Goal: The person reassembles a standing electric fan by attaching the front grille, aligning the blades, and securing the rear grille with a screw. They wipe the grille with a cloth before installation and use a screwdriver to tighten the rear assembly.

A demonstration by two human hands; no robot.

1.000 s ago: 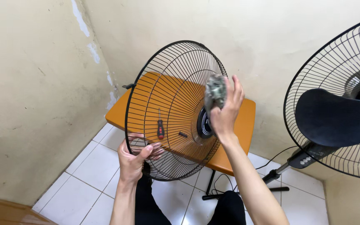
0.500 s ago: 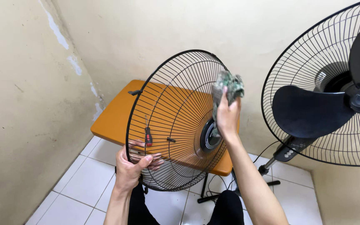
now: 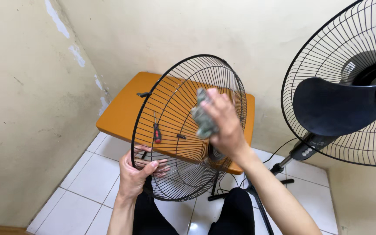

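Room: cream-walled corner, orange table (image 3: 118, 114) standing behind.
Left hand (image 3: 136, 172): you're gripping the fan guard (image 3: 183, 130) at its lower rim.
Right hand (image 3: 225, 124): you're clutching a rag (image 3: 202, 116) against the guard's wires, above its hub.

standing fan (image 3: 349, 87) cut off top/right edge | rag (image 3: 203, 115) & right hand (image 3: 225, 124) motion-blurred | table legs mostly hidden

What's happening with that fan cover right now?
The person holds a detached black wire fan grille upright, the left hand gripping its lower rim. The right hand presses a crumpled greenish cloth against the wires near the hub. Behind the grille, a red-handled screwdriver lies on an orange table. A standing fan, blades exposed, stands at the right.
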